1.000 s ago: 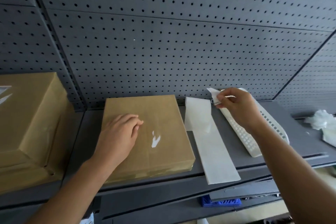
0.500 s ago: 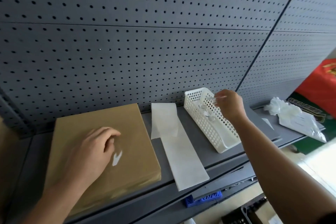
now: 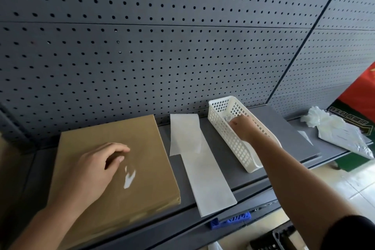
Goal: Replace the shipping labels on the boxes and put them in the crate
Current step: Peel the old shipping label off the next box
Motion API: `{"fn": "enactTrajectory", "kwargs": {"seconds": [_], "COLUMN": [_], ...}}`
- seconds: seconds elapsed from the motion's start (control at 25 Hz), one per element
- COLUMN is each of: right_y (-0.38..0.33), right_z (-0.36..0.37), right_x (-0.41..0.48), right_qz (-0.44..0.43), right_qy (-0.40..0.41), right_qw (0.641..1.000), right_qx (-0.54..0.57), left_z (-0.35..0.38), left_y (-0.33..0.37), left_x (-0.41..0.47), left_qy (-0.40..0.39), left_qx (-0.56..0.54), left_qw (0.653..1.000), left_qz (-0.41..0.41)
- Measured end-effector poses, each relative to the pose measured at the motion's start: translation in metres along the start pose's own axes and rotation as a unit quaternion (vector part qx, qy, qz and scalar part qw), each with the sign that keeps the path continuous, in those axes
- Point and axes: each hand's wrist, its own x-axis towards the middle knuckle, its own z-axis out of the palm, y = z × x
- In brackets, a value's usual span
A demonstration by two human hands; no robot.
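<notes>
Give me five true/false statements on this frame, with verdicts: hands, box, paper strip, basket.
1. The left hand rests on the brown box. True.
2. The right hand reaches into the white basket. True.
3. The paper strip lies on the box. False: it lies on the shelf, between box and basket.
4. The basket stands left of the box. False: it stands to its right.
5. A white scrap sticks to the box top. True.

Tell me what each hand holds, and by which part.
Left hand rests on the cardboard box, holding nothing. Right hand is inside the white basket; any hold is hidden.
</notes>
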Motion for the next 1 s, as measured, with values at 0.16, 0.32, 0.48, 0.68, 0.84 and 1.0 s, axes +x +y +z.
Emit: {"fn": "enactTrajectory", "kwargs": {"seconds": [0.16,0.32,0.48,0.68,0.84,1.0], "right_y": [0.0,0.005,-0.004,-0.11,-0.197,-0.215], "right_z": [-0.007,-0.01,-0.026,-0.032,0.011,0.033], "right_x": [0.003,0.007,-0.003,-0.075,-0.162,-0.174], "right_qz": [0.006,-0.023,-0.012,-0.121,-0.307,-0.317], "right_qy": [-0.008,0.02,0.123,0.151,-0.059,-0.092], "right_qw": [0.999,0.993,0.989,0.957,0.909,0.908], "right_qx": [-0.035,-0.113,-0.078,0.216,0.278,0.258], "left_z": [-0.003,-0.008,-0.01,-0.01,-0.008,-0.004], "left_y": [-0.002,-0.006,-0.009,-0.014,-0.017,-0.021], "left_x": [0.0,0.0,-0.003,-0.006,-0.008,-0.008], "left_qy": [-0.005,-0.007,0.0,0.006,0.014,0.015], "left_qx": [-0.022,0.0,0.031,0.014,-0.004,-0.008], "left_qw": [1.0,1.0,1.0,1.0,1.0,1.0], "left_qz": [0.002,0.0,-0.002,-0.005,-0.011,-0.009]}}
